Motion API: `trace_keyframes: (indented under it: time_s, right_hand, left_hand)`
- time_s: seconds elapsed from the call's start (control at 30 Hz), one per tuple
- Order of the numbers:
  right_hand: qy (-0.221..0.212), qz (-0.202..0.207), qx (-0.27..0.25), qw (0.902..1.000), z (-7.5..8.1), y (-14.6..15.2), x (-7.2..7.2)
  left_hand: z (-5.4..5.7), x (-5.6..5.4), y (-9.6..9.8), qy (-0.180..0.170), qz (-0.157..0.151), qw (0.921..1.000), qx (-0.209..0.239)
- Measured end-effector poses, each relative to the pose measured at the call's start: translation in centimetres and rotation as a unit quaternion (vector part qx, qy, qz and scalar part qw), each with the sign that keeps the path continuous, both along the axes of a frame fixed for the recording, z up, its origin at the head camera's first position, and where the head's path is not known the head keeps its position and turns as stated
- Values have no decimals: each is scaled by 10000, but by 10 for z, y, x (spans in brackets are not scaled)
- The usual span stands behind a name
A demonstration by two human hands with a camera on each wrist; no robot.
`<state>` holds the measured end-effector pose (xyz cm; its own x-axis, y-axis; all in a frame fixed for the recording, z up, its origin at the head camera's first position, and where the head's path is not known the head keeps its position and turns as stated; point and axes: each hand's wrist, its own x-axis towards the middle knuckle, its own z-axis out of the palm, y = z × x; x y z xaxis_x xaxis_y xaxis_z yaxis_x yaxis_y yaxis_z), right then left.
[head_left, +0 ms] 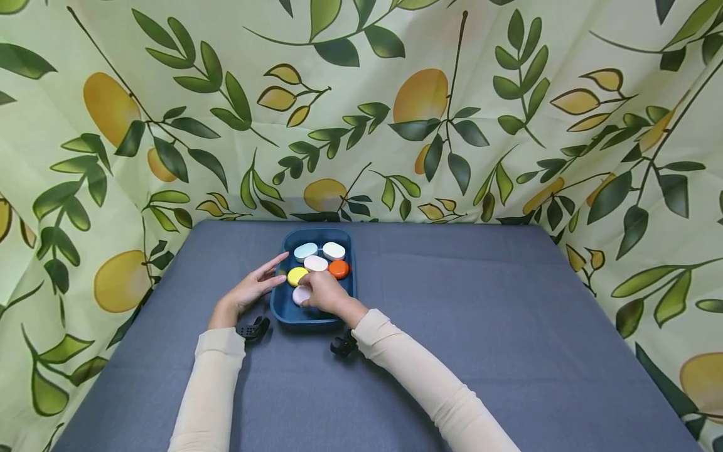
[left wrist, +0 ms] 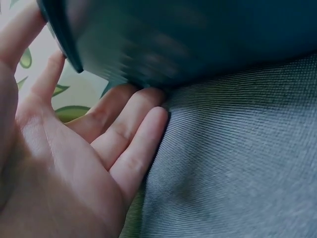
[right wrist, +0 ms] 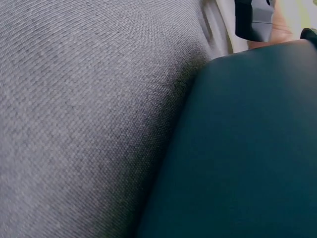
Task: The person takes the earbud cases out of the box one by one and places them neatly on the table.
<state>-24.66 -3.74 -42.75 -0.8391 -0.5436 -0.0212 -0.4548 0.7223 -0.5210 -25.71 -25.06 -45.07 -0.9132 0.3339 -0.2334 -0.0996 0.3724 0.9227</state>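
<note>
A deep blue tray (head_left: 282,314) with rounded corners stands on the table and holds several smooth oval pieces that look like small soap bars. My right hand (head_left: 327,294) reaches over its near right side, thumb and fingers pinching a pale lilac oval piece (head_left: 302,295). Beside those fingers lies a yellow piece (head_left: 297,276), partly covered. My left hand (head_left: 254,287) touches the tray's left rim; in the left wrist view its fingers (left wrist: 131,124) rest along the outer wall (left wrist: 163,44). The right wrist view shows the tray's wall (right wrist: 242,148), with my right fingers hidden.
Also in the tray are a light blue piece (head_left: 305,252), a white one (head_left: 334,251), a pale pink one (head_left: 315,263) and an orange-red one (head_left: 339,269). Grey-blue cloth (head_left: 452,301) covers the table. A leaf-patterned curtain (head_left: 361,144) hangs behind. Black wrist cameras (head_left: 342,344) sit under both wrists.
</note>
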Motion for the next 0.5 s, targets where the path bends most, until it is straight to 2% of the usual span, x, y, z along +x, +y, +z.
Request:
trace_keyframes:
  time_s: [0.23, 0.5]
  right_hand:
    - [53, -9, 216, 9998, 0, -3, 0]
    - [147, 97, 527, 9985, -1, -6, 0]
  left_hand:
    - [3, -1, -3, 51, -63, 9999, -114]
    - [0, 3, 3, 211, 180, 9993, -248]
